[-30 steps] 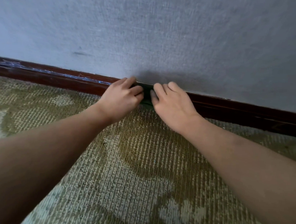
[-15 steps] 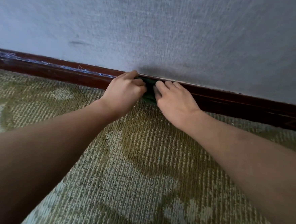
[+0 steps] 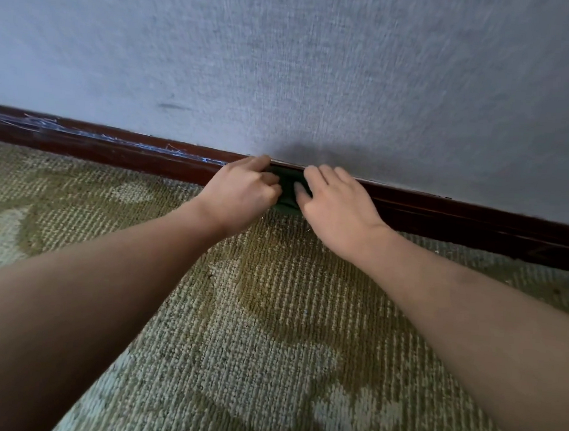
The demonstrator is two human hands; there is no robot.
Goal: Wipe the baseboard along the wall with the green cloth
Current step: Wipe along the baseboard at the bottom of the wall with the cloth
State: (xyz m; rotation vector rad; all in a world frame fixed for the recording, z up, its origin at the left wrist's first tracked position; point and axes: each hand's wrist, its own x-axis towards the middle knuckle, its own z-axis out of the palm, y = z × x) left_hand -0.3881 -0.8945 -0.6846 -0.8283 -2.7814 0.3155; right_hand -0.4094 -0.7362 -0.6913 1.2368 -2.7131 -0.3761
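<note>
The small, dark green cloth [image 3: 287, 197] sat bunched against the face of the dark red-brown wooden baseboard [image 3: 461, 216], between its top edge and the foot where it met the green-and-cream patterned carpet [image 3: 268, 332], mostly hidden between our hands. Our left hand [image 3: 244, 195] gripped the cloth's left side with curled fingers. Our right hand [image 3: 336, 207] lay flatter, its fingers fairly straight over the top edge and its thumb pressing the cloth to the wood.

To wipe well, we judged, we needed even pressure from both hands, the cloth wrapped over the top edge where dust would settle, and one steady slide along the board. Towards the baseboard's left end, pale bluish scratches [image 3: 113, 137] marked the wood. They looked like scoring rather than dirt, so hard rubbing there would probably gain nothing. The grey textured wall [image 3: 320, 66] above was best left untouched.
</note>
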